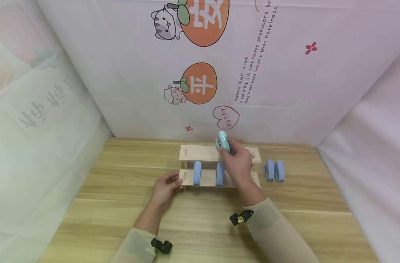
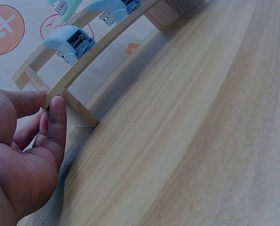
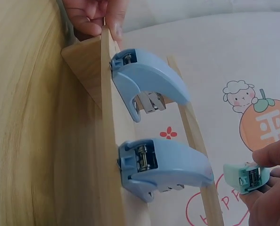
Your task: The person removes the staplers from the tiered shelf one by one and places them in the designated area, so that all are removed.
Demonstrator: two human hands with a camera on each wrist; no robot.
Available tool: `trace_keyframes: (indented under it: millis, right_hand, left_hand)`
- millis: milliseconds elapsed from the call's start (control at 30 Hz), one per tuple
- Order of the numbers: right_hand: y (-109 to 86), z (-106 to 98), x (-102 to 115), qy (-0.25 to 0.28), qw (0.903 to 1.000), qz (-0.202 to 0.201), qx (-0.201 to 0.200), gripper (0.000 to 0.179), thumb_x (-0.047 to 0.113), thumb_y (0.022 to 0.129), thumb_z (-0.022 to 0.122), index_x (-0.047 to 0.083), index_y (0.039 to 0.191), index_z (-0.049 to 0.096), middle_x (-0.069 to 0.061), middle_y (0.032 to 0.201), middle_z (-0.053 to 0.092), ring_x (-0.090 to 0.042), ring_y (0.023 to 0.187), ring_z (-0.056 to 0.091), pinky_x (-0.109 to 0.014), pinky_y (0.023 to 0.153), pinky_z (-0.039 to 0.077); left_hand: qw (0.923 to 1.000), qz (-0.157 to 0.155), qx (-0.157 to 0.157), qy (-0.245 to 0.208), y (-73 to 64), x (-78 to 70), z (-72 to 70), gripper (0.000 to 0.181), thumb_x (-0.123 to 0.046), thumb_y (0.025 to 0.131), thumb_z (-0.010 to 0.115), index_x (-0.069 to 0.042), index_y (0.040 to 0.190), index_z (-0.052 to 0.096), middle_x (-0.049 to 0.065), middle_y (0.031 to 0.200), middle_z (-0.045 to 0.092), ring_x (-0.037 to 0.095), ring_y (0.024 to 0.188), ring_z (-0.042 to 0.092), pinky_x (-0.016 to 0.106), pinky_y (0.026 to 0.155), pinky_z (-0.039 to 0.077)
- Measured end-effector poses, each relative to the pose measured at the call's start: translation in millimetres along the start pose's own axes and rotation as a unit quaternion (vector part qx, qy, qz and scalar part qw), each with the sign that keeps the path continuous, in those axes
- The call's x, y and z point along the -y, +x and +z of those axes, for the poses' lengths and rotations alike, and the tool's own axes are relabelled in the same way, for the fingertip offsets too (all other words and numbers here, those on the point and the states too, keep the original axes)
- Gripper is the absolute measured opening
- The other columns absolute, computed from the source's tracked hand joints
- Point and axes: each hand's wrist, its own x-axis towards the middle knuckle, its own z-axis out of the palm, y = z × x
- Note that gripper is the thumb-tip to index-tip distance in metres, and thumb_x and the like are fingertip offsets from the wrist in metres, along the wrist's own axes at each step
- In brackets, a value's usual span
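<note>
My right hand [image 1: 238, 165] grips a mint-green stapler [image 1: 224, 141] over the upper board of a two-tier wooden rack [image 1: 201, 153]. In the right wrist view that stapler [image 3: 246, 178] sits between thumb and fingers. At the rack's left end, my left hand [image 1: 163, 190] pinches the corner of the lower board, thumb on top and fingers beneath, as the left wrist view shows. Two blue staplers stand side by side on the lower board, one blue stapler [image 1: 197, 173] near the left end and another blue stapler [image 1: 220, 174] toward the middle.
To the right of the rack, a blue stapler [image 1: 269, 170] and a second blue stapler [image 1: 279, 170] stand close together on the wooden table [image 1: 206, 226]. A printed white cloth [image 1: 272, 120] rises behind the rack, and pale cloth hangs at both sides.
</note>
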Motion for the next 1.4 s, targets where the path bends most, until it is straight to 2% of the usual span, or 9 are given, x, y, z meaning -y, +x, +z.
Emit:
trace_keyframes:
  millis: [133,400,700,933,1100,1400]
  right_hand:
    - [1.0,-1.9,-3.0,0.005,1.0000,-0.004,-0.001,0.052,0.019,0.096,0.073,0.011,0.145,0.060,-0.012,0.143,0.062,-0.024,0.130,0.060,-0.035,0.104,0.056]
    - [2.0,-5.9,-4.2,0.002,0.9999,0.015,0.000,0.053,0.021,0.096,0.072,0.014,0.147,0.059,-0.009,0.145,0.061,-0.022,0.131,0.059,-0.034,0.104,0.056]
    - [0.4,-10.1,-4.3,-0.004,0.9998,-0.003,-0.017,0.050,0.019,0.096,0.074,0.016,0.144,0.062,-0.006,0.144,0.062,-0.023,0.132,0.059,-0.037,0.105,0.056]
    - [1.6,-14.7,-4.7,-0.010,0.9996,-0.015,-0.024,0.051,0.018,0.095,0.074,0.012,0.144,0.062,-0.008,0.143,0.062,-0.026,0.131,0.059,-0.040,0.105,0.055]
    - [2.4,-17.2,-5.9,-0.028,0.9992,0.000,-0.028,0.051,0.018,0.096,0.074,0.013,0.145,0.060,-0.006,0.145,0.061,-0.026,0.133,0.059,-0.042,0.107,0.054]
    - [4.2,-24.6,-13.0,-0.027,0.9992,0.010,-0.027,0.052,0.020,0.097,0.073,0.015,0.146,0.059,-0.007,0.146,0.059,-0.026,0.134,0.057,-0.044,0.110,0.052]
  left_hand:
    - [0.9999,0.003,-0.004,0.010,-1.5,-0.3,0.2,0.046,0.000,0.092,0.076,0.003,0.136,0.061,0.017,0.122,0.061,0.023,0.101,0.066,0.033,0.090,0.064]
    - [1.0000,-0.003,-0.009,-0.001,-0.8,0.7,0.8,0.046,0.004,0.091,0.076,0.003,0.135,0.062,0.017,0.123,0.062,0.022,0.100,0.067,0.033,0.090,0.064]
    - [1.0000,-0.007,-0.004,0.005,-1.6,-0.7,0.9,0.047,0.001,0.092,0.076,0.001,0.136,0.062,0.018,0.125,0.061,0.024,0.102,0.066,0.033,0.091,0.064]
    - [1.0000,-0.004,-0.001,0.002,-1.2,-1.6,0.4,0.047,0.001,0.092,0.076,0.002,0.136,0.062,0.018,0.125,0.061,0.025,0.103,0.066,0.033,0.091,0.064]
    - [1.0000,-0.005,0.001,0.004,-1.4,-3.2,0.2,0.047,0.001,0.092,0.076,0.002,0.136,0.061,0.017,0.125,0.061,0.024,0.103,0.066,0.033,0.091,0.064]
    - [0.9999,-0.009,0.001,0.007,-0.1,-0.9,-0.6,0.047,0.001,0.092,0.076,0.002,0.137,0.061,0.017,0.125,0.060,0.024,0.104,0.065,0.033,0.093,0.063]
